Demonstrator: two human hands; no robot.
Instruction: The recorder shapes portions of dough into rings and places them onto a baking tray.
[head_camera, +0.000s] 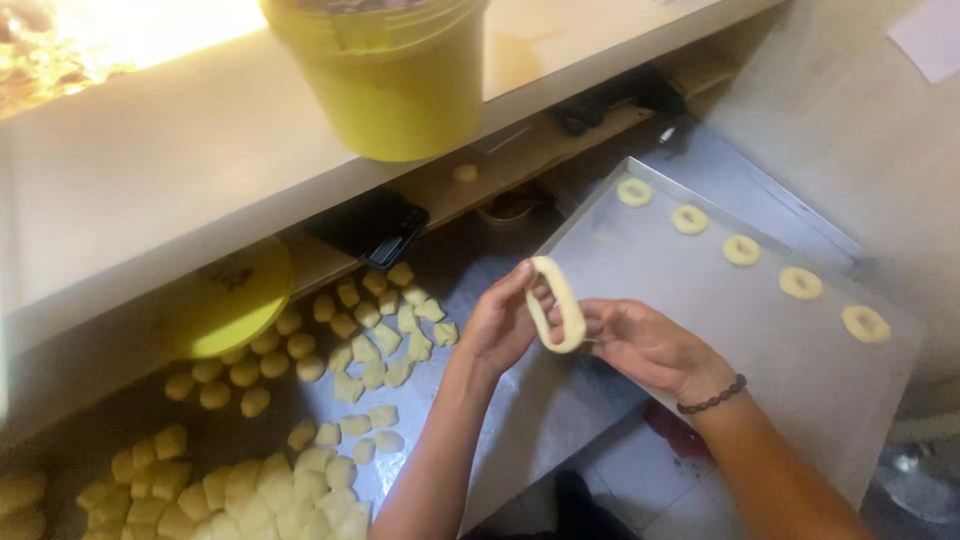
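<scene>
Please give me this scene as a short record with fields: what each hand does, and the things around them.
left hand: pinches one end of the dough ring
right hand: holds the ring's other side, fingers inside the loop
ring: stretched oval, held up in the air, near the tray's edge
tray: metal, five round rings in a row along the far edge
dough pieces: many small lumps on the counter, left of the hands
bucket: yellow, on the shelf above
lid: yellow, under the shelf

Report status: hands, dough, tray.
Left hand and right hand both pinch one dough ring. Five rings line the metal tray. Nothing in the way.
</scene>
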